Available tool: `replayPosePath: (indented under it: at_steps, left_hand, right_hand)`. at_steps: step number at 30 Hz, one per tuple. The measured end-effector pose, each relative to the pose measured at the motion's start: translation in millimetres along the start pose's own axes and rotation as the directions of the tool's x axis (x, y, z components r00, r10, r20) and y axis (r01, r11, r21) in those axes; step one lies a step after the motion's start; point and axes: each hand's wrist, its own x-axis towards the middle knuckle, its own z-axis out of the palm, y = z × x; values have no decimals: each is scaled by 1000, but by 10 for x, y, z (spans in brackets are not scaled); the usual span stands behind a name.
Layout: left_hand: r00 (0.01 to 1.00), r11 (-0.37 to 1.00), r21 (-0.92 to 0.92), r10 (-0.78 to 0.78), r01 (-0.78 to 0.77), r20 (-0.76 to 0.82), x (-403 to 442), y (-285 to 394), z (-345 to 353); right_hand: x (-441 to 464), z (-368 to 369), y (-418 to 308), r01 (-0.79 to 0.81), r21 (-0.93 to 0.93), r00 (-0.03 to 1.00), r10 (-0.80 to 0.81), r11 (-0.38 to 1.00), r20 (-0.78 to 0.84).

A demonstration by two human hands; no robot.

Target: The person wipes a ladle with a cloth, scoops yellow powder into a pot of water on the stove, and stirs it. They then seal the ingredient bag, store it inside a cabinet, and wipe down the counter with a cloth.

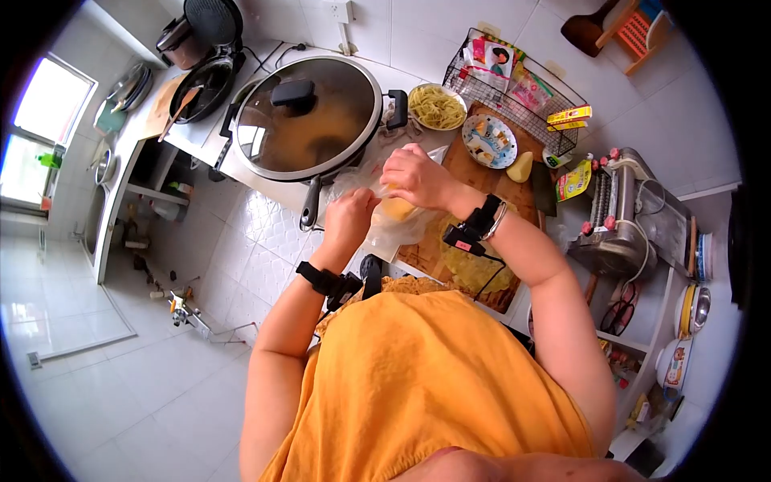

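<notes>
A clear plastic bag (391, 229) with something yellow inside hangs between my two hands, over the counter's front edge. My left hand (350, 215) is closed, pinching the bag's left side. My right hand (415, 178) has its fingers bent round the bag's upper part. Right of the bag lies a wooden cutting board (418, 255) with thin yellow sheets (480, 271) on it. Behind my hands stands a large pan with a glass lid (309, 120), its long handle pointing towards me.
Behind the board are a bowl of yellow-green strips (437, 108), a patterned plate (489, 141) and a wire basket of packets (514, 80). A pale yellow piece (520, 168) lies by the plate. A metal roller machine (622, 217) stands right; a black open appliance (205, 88) stands left.
</notes>
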Motion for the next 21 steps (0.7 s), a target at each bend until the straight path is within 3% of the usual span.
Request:
replayPosePath:
  at_steps: [4,7,9,12,19,21]
  left_hand:
    - [999,995,-97,-25,28,36,-37,42,-92]
    - [999,994,-107,-26,29,35,-93,-49,-74]
    - [999,991,-128,-33,35,20,-110,-36,-73]
    - [999,991,-128,-37,39,12,-95,-1,-78]
    - [987,979,-149,-126,140,102,-23,29,-74]
    - [985,976,-159,-132,149,109,18,-2,-52]
  right_hand:
    - [16,35,22,16,-13,995,-15,1000,95]
    - [40,14,-15,11,-55,998,-7,998,68]
    - [76,40,-87,62,13,993,-61,998,-102]
    - [83,93,-103,87,100,996,-88,991,-2]
    - [31,241,-42,142,58,989,-140,988,-34]
    - [22,263,-28,72,84,997,-69,994,-30]
